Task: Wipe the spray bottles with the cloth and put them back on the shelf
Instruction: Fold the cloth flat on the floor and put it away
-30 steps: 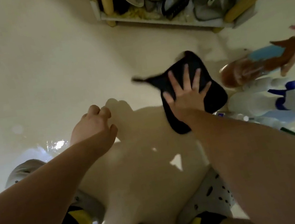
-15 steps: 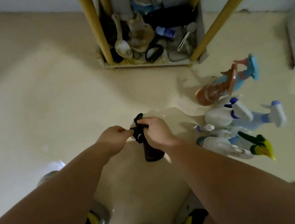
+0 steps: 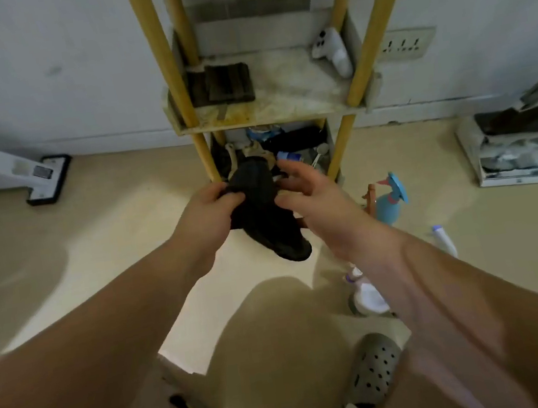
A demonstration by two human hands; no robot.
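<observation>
A black cloth [image 3: 264, 218] hangs in front of me, below the shelf [image 3: 268, 114]. My left hand [image 3: 208, 212] grips its upper left corner. My right hand [image 3: 307, 191] is beside the cloth on the right with fingers spread; its thumb touches the cloth edge. On the floor to the right stands a blue spray bottle [image 3: 389, 199] with a pink trigger. White spray bottles [image 3: 368, 293] lie near my right forearm, partly hidden by it, and another white bottle [image 3: 444, 241] lies further right. One white spray bottle [image 3: 334, 51] lies on the middle shelf at its right end.
The shelf has yellow posts [image 3: 160, 56] and a cluttered bottom tier [image 3: 290, 145]. A dark folded cloth [image 3: 221, 84] lies on the middle tier's left. A floor cleaner head [image 3: 46, 181] stands left, a vacuum dock [image 3: 516, 151] right. My grey clog [image 3: 373, 369] is below.
I have risen with the cloth: it was on the floor under my right hand, then bunched between both hands, and now hangs from my left hand. The view tilted up to the shelf.
</observation>
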